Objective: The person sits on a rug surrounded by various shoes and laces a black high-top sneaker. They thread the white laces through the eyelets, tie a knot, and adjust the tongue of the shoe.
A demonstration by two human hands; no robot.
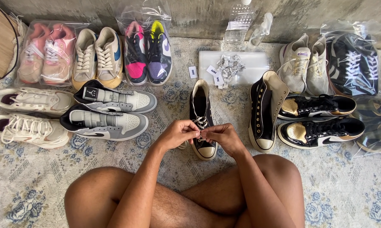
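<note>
Both forearms reach toward twelve o'clock from the crossed legs. The left hand (178,134) and right hand (223,137) meet fingertip to fingertip, fingers curled in a pinch.

Floral rug (38,177) — rough concrete wall (199,14)

Clear bags (47,50) hold sneakers at back; white tags (224,67) on tray (258,61).
</note>
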